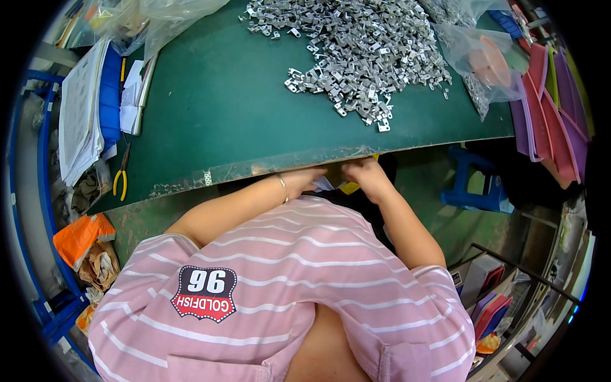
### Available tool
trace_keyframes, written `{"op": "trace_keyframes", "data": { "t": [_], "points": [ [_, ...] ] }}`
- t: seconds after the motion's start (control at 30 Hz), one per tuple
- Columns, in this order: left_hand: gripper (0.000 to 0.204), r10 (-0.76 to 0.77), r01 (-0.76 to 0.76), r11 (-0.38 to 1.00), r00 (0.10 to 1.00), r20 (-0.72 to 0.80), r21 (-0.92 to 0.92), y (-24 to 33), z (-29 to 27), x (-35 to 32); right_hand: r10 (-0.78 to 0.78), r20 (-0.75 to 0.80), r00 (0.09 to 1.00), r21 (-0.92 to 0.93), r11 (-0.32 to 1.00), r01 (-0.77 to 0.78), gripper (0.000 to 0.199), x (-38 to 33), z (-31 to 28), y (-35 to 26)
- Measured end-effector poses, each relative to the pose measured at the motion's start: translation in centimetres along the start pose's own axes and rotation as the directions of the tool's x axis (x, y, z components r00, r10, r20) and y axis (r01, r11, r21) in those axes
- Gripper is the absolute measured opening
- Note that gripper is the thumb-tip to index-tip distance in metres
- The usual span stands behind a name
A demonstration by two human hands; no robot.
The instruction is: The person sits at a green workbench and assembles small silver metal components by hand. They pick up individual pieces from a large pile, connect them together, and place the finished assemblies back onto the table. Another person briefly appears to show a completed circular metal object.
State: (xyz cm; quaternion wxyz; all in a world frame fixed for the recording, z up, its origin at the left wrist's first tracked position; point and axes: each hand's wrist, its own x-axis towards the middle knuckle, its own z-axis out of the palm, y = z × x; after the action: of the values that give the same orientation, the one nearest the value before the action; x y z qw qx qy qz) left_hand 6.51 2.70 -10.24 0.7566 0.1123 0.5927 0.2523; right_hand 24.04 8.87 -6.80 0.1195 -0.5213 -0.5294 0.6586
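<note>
1. Left hand [304, 181] and right hand [365, 176] at bench [223, 108] edge, centre; can't tell either grip; yellow item [349, 188] between.
2. Bench surface extends left of upper-centre metal brackets [375, 54].
3. Lower-left shirt badge [203, 294] bears lettering.

Both arms are bare and bent inward. The left forearm [232, 209] slants up and rightward to the left grip [302, 181], which points inward; the right forearm [410, 226] angles up and leftward to the right grip [366, 178], loosely curled. The hands sit near each other, tips partly hidden.
</note>
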Motion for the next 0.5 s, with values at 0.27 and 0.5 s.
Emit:
{"op": "trace_keyframes", "data": {
  "t": [0.27, 0.5],
  "points": [
    [0.031, 0.923, -0.716, -0.088, 0.202, 0.326, 0.692, 10.1, 0.7, -8.8, -0.804, -0.393, 0.447, -0.647, 0.587, 0.487, 0.037, -0.4, -2.2, -8.5],
    [0.067, 0.958, -0.410, -0.042, 0.242, 0.153, 0.911, 12.6, -2.6, -6.8, -0.831, -0.333, 0.446, -0.781, 0.508, 0.364, 0.047, 3.3, 4.2, -10.9]
  ]
}}
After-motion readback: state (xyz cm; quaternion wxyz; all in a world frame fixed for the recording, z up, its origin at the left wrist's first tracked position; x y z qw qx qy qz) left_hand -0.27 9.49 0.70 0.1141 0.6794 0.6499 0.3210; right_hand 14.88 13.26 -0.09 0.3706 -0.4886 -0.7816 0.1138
